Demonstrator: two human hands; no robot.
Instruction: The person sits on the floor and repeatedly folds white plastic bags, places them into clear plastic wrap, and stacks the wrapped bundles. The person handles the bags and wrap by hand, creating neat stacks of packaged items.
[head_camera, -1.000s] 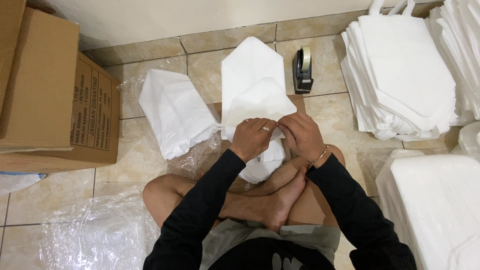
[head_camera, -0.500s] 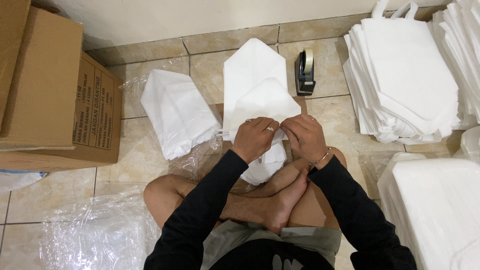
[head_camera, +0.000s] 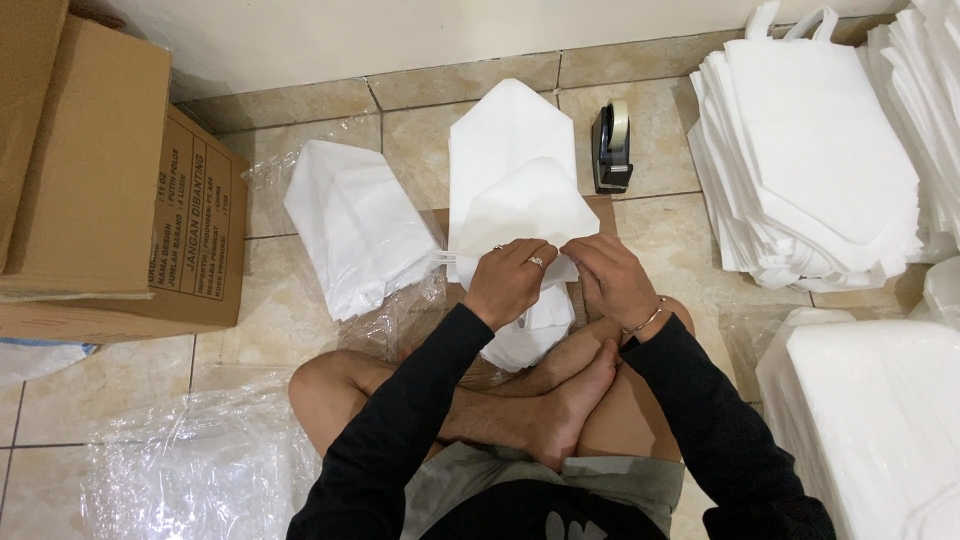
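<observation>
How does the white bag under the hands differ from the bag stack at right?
The folded bag is a single piece lying in front of the person, pinched by both hands; the bag stack is many layers, untouched, with handles showing at the top. Both are the same white fabric.

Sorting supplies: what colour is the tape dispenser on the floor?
Black, holding a pale roll; the tape dispenser shows in the head view.

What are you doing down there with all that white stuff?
A person sits cross-legged on the tiled floor. Both hands, left hand and right hand, press down on a folded white bag lying in front of the knees. A tape dispenser stands just beyond it. More white bags are stacked at the right, another bundle in clear plastic lies at the left, beside cardboard boxes.
</observation>
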